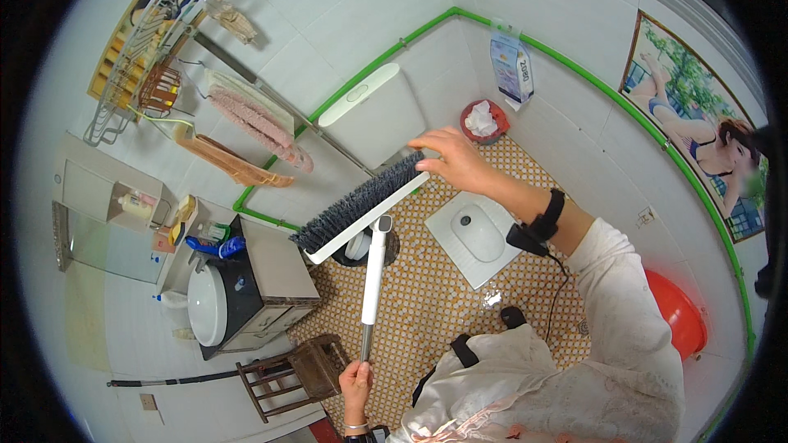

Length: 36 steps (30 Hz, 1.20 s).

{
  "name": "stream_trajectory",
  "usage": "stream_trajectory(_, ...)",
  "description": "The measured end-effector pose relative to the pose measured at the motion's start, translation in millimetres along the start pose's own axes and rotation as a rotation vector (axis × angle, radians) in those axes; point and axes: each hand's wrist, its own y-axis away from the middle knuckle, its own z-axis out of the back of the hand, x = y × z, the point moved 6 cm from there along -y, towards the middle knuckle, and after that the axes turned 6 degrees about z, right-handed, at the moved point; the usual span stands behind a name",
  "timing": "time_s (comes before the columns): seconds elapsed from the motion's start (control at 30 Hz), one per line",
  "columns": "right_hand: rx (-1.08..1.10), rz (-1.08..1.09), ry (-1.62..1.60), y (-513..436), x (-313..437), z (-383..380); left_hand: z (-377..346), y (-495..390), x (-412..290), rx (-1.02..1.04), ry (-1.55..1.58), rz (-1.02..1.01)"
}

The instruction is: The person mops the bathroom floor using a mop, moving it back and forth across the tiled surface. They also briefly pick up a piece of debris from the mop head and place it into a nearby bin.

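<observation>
A floor scrub brush is raised in front of me, its white head (372, 215) tilted and its dark grey bristles (357, 197) facing up and away. My left hand (356, 378) grips the metal part of its white handle (372, 283), low in the view. At the far right end of the brush head is my right hand (452, 157), thumb and fingers apart around the bristle tips. The thumb touches or nearly touches the bristles; the exact contact is unclear. A black strapped device (535, 234) with a cable sits on my right forearm.
Below lie a squat toilet (477, 231) and a patterned tile floor (425, 301). A cistern (375, 117) and red waste bin (483, 122) stand beyond. Left are a washbasin (208, 304) and wooden chair (314, 369); right, a red basin (674, 314). Towels (252, 117) hang from a rail.
</observation>
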Motion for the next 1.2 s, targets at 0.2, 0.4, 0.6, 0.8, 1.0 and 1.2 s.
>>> stream_trajectory(0.2, 0.218, 0.062, -0.066, -24, 5, -8, 6, 3, 1, 0.032, 0.000, 0.019)
stream_trajectory(0.4, 0.412, -0.129, -0.283, -28, -7, -23, 6, 3, 3, 0.079, 0.027, 0.020)
stream_trajectory(0.6, 0.235, -0.263, -0.266, -33, -21, -24, 4, 0, -7, 0.075, 0.000, 0.026)
stream_trajectory(0.8, 0.029, -0.266, -0.092, -45, -37, -25, 0, -12, -28, 0.051, -0.104, -0.059)
stream_trajectory(1.0, -0.178, -0.173, 0.262, -71, -66, 38, 14, -12, -28, 0.029, -0.127, 0.006)
stream_trajectory(1.2, 0.067, -0.136, -0.017, -60, -59, 31, 18, -13, -28, 0.055, -0.151, 0.025)
